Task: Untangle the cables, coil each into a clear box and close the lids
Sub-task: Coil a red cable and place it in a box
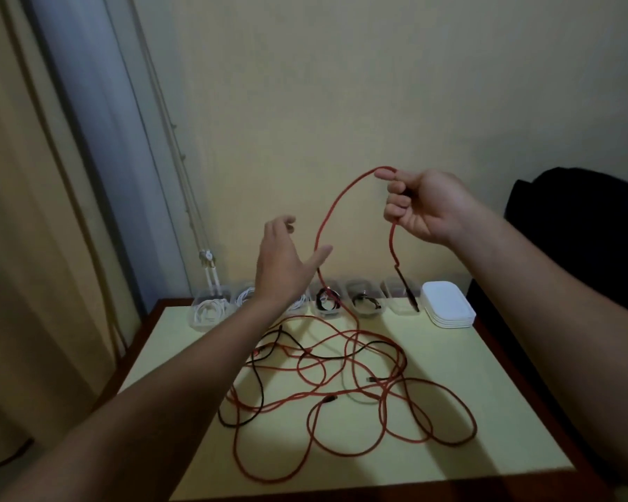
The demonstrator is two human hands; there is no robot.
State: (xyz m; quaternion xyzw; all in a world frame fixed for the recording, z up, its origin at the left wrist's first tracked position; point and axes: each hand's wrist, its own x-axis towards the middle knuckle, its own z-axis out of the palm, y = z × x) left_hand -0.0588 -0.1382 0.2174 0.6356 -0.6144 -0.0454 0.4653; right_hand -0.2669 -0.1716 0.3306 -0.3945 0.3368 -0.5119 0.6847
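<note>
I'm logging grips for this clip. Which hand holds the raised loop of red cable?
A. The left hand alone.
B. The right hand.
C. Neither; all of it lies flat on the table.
B: the right hand has its fingers curled round the red cable, holding a loop above the table, while the left hand is open beside it.

Six clear boxes (365, 302), one stack of lids (448, 302)

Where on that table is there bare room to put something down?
Bare: the table's right strip between the cable tangle and the right edge, in front of the stacked white lids; also the strip along the front edge. Crowded: the middle under the tangle, and the back edge lined with clear boxes.
</note>
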